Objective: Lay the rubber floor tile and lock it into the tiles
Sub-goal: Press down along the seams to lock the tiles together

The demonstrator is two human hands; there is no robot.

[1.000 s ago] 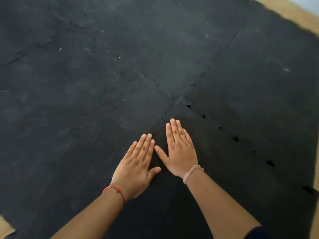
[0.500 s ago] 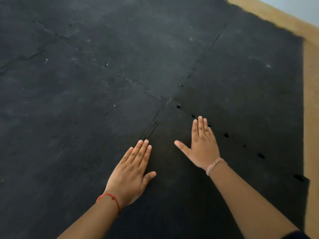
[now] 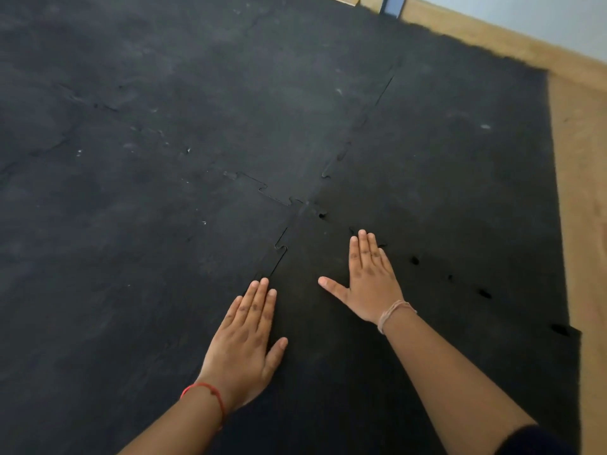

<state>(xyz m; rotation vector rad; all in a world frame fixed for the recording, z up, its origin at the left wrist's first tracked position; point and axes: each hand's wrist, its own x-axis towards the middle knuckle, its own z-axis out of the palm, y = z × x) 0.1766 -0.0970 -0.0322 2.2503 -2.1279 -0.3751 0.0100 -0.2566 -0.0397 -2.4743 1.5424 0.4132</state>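
Rubber floor tile (image 3: 345,372), both hands flat, fingers spread

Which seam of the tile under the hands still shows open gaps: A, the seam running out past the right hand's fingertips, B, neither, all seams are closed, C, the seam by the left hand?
A: dark open holes dot the seam beyond the right hand, while the seam by the left hand shows only a thin puzzle line.

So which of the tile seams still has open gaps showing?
The seam running right from the right hand toward the wood floor: dark holes dot it. The seam ahead of the left hand shows only a thin line.
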